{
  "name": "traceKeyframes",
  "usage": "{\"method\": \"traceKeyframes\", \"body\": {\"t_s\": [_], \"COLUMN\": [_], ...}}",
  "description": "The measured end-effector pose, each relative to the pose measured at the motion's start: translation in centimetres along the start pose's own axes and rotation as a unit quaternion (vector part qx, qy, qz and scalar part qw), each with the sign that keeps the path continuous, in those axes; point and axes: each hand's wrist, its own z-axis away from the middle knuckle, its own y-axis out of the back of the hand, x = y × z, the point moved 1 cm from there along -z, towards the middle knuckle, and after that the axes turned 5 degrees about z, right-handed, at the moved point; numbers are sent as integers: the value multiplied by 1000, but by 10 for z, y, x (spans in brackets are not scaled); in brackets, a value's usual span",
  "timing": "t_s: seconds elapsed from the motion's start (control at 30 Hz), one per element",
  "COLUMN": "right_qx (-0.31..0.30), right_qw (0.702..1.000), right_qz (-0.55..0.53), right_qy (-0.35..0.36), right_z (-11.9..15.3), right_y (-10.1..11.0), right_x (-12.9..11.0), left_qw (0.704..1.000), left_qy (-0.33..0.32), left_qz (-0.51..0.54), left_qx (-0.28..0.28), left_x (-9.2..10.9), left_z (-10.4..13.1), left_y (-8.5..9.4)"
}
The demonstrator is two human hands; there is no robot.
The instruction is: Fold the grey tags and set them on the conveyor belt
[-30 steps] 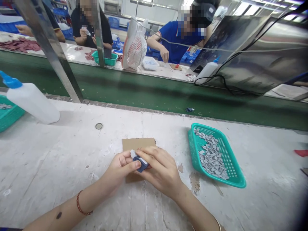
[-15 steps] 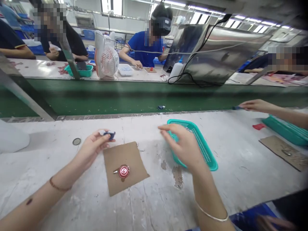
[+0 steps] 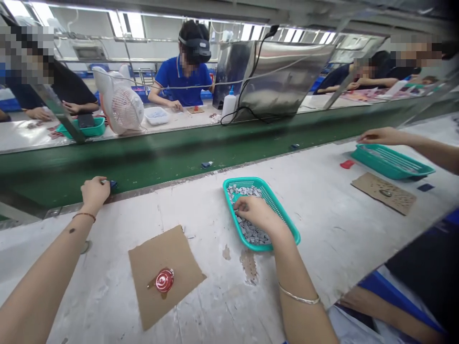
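My left hand [image 3: 96,193] is closed around a small dark blue piece [image 3: 113,184] with a pale part, reaching over the table's far edge above the green strip. Inside the green basket [image 3: 292,227], my right hand [image 3: 260,215] dips to the heap of small grey flat pieces [image 3: 253,234], its fingertips pinched together. Whatever lies between those fingertips is too small to make out. Between my arms, a square of brown cardboard [image 3: 147,296] bears a puddle of glossy red liquid in a round cap-like shape [image 3: 165,280].
Beyond the table edge runs a green strip [image 3: 172,167], with a small blue piece [image 3: 207,165] on it. At right, a co-worker's hand [image 3: 385,136] is over another green basket [image 3: 394,165], near a second cardboard [image 3: 373,193]. A round cap [image 3: 85,247] is partly behind my left forearm.
My left hand has moved forward and left with the blue piece to the green strip. My right hand has lowered into the basket and its fingers have closed. The view has turned right.
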Motion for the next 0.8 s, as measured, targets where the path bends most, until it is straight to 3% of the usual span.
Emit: {"method": "traceKeyframes", "body": {"t_s": [0.1, 0.2, 0.4, 0.5, 0.6, 0.7, 0.8], "right_qx": [8, 9, -17, -31, -30, -26, -19], "right_qw": [1000, 1000, 998, 998, 998, 998, 998], "right_qz": [-10, -21, -50, -61, -61, -59, -63], "right_qy": [-5, -10, 14, 13, 1, -4, -8], "right_z": [-1, -2, 2, 3, 3, 2, 2], "right_y": [0, 0, 1, 2, 1, 1, 2], "right_x": [4, 8, 13, 14, 15, 15, 15], "left_qw": [993, 974, 919, 904, 899, 909, 927], "left_qy": [-103, -208, -332, -356, -353, -324, -282], "left_qz": [-45, -86, -133, -118, -101, -76, -30], "left_qx": [36, 29, -163, -206, -239, -251, -245], "left_x": [8, 29, 94, 116, 127, 129, 127], "left_z": [3, 7, 30, 48, 61, 64, 60], "left_y": [-14, -44, -130, -166, -190, -199, -194]}}
